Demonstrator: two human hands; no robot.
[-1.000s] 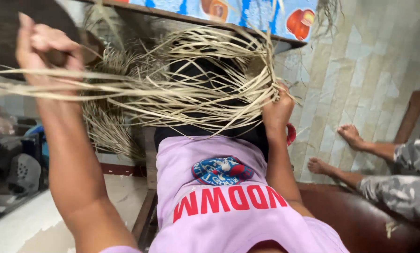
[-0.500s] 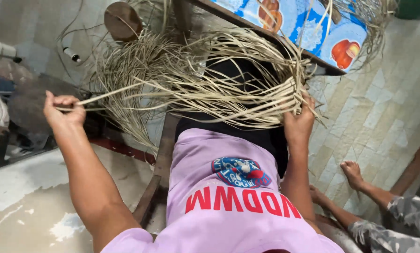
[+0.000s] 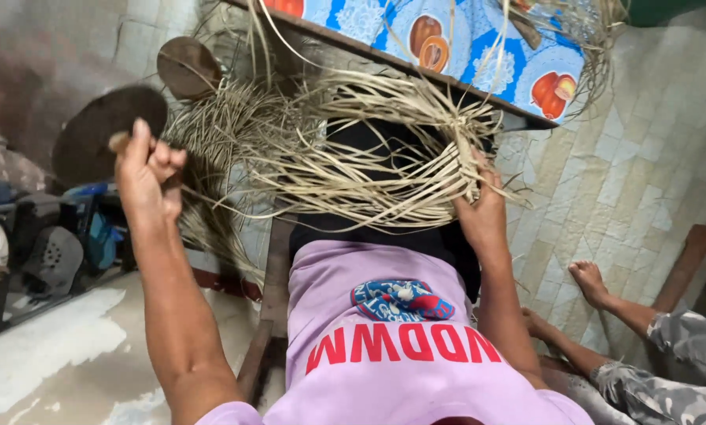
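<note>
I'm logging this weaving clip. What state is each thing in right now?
left hand: raised, closed on loose straw strips
right hand: gripping the woven edge
straw weave: partly woven, many strands loose
table: covered by a blue patterned cloth
other person's feet: bare, on the tiled floor

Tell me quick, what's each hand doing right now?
Left hand: closed, gripping pale straw strands.
Right hand: closed, holding the woven straw piece.
</note>
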